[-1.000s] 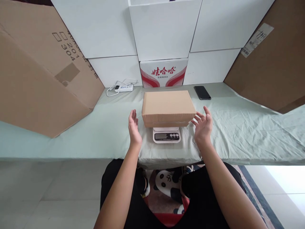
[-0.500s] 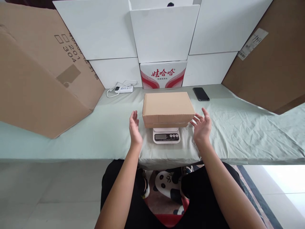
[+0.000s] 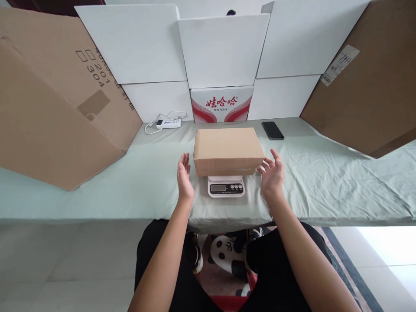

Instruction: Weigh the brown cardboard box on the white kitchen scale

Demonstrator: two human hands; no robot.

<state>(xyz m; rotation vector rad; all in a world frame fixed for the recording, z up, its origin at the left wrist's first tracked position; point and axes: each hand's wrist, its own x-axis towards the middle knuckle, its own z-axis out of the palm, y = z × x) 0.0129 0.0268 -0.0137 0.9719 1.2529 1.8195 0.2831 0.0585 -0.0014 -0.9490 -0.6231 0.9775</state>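
Observation:
A closed brown cardboard box (image 3: 229, 147) rests on a small white kitchen scale (image 3: 226, 189), covering most of its platform. The scale's display and buttons show at the front; I cannot make out a reading. My left hand (image 3: 185, 177) is upright beside the box's left side, apart from it, fingers extended and nothing held. On the other side, my right hand (image 3: 272, 173) is open with the palm turned inward. Its fingertips are at the box's right front corner; whether they touch it I cannot tell.
A black phone (image 3: 273, 130) lies behind the box to the right. At the back left is a white power strip (image 3: 169, 123) with a cable. White boxes (image 3: 224, 52) and large cardboard panels (image 3: 360, 86) wall in the cloth-covered table (image 3: 156, 182).
My right hand has moved slightly left, closer to the box. The left hand, box and scale hold their places; the whole view has shifted a little.

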